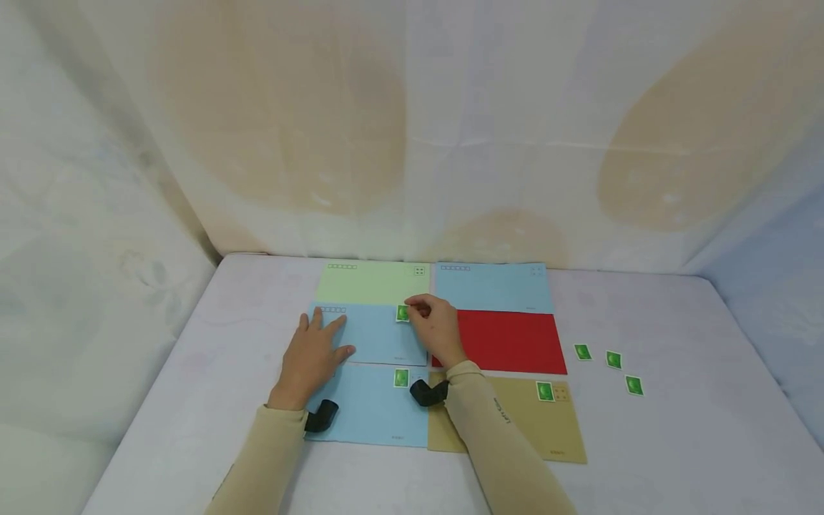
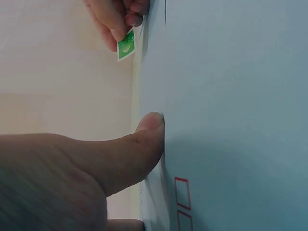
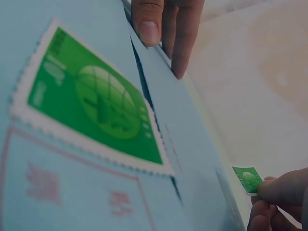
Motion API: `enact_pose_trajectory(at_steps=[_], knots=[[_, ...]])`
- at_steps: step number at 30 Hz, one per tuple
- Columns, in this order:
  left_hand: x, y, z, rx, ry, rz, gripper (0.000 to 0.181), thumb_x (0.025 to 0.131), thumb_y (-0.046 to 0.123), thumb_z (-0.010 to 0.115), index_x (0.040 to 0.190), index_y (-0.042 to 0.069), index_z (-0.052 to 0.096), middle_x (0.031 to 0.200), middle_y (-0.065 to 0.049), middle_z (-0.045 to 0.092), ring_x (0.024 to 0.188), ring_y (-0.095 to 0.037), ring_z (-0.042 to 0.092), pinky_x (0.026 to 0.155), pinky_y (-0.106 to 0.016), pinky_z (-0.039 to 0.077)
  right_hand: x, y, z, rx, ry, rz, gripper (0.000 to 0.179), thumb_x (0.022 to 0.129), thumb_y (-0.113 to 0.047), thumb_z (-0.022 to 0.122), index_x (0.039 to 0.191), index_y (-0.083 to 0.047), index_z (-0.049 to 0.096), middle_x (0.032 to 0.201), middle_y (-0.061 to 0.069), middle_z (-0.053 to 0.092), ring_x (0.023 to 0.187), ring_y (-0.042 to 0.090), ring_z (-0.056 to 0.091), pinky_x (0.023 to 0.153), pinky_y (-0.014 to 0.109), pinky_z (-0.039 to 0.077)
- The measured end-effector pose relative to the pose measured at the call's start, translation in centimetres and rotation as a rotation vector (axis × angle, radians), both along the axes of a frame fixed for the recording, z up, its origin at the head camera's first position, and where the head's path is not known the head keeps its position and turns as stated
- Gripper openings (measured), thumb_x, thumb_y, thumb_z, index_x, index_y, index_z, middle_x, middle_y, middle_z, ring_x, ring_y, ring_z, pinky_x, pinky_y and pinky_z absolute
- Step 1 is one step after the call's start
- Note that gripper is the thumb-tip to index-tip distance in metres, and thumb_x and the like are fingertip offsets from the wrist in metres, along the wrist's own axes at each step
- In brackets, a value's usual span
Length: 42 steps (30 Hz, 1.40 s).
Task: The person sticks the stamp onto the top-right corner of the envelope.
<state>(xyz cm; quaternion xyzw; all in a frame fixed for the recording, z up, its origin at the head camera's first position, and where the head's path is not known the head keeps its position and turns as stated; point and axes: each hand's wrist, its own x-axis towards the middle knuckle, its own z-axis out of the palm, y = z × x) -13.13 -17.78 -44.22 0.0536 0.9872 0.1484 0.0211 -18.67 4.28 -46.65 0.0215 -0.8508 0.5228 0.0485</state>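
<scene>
My right hand (image 1: 438, 329) pinches a green postage stamp (image 1: 402, 313) between thumb and fingertips, over the upper right corner of the middle-left blue envelope (image 1: 367, 340). In the right wrist view the pinched stamp (image 3: 248, 179) is held by one edge and tilted. My left hand (image 1: 314, 357) lies spread on the left part of that envelope, thumb (image 2: 150, 122) and fingertips resting on the paper. Below it, the front blue envelope (image 1: 360, 415) bears a stamp (image 1: 402, 378) beside its printed stamp box.
A green envelope (image 1: 367, 282) and another blue one (image 1: 496, 286) lie at the back. A red envelope (image 1: 515, 343) is at the right, above a brown one (image 1: 515, 408) bearing a stamp (image 1: 545, 391). Three loose stamps (image 1: 614, 360) lie on the table's right side.
</scene>
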Motion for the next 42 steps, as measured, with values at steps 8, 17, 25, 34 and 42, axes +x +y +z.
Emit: enact_pose_trajectory(at_steps=[8,17,25,34,42], knots=[[0.1,0.06,0.07,0.002,-0.01,0.005,0.061,0.093,0.033,0.073,0.143,0.002,0.055,0.15,-0.04,0.031,0.137,-0.063,0.027,0.112,-0.064,0.03,-0.07,-0.26,-0.4,0.012,0.001,-0.012,0.014,0.095,-0.01,0.066,0.105,-0.007,0.076,0.092,0.005,0.071,0.08,0.02,0.06,0.071,0.029,0.053],[0.0,0.11,0.07,-0.012,0.0,0.004,0.061,0.093,0.033,0.073,0.143,0.002,0.055,0.15,-0.04,0.032,0.137,-0.063,0.028,0.112,-0.064,0.031,-0.18,-0.45,-0.43,0.021,-0.03,-0.03,0.016,0.095,-0.012,0.069,0.108,-0.009,0.077,0.095,0.004,0.072,0.083,0.02,0.061,0.074,0.03,0.054],[0.12,0.2,0.19,0.005,-0.001,0.012,0.061,0.092,0.033,0.074,0.142,0.003,0.056,0.15,-0.04,0.032,0.137,-0.063,0.027,0.11,-0.065,0.032,-0.14,-0.55,-0.38,0.03,-0.026,-0.054,0.015,0.094,-0.012,0.068,0.106,-0.009,0.078,0.093,0.004,0.072,0.084,0.02,0.062,0.075,0.032,0.055],[0.06,0.13,0.09,0.006,-0.005,0.012,0.061,0.093,0.032,0.073,0.143,0.003,0.055,0.15,-0.04,0.031,0.138,-0.062,0.027,0.111,-0.065,0.032,-0.02,-0.67,-0.38,0.03,-0.002,-0.065,0.015,0.094,-0.01,0.068,0.105,-0.009,0.078,0.091,0.004,0.072,0.082,0.02,0.061,0.074,0.031,0.054],[0.08,0.16,0.15,0.003,-0.004,0.014,0.061,0.093,0.033,0.073,0.143,0.003,0.055,0.15,-0.04,0.031,0.138,-0.062,0.027,0.111,-0.065,0.032,-0.11,-0.68,-0.52,0.019,0.016,-0.061,0.014,0.094,-0.009,0.069,0.104,-0.007,0.078,0.088,0.004,0.072,0.08,0.02,0.061,0.071,0.029,0.053]])
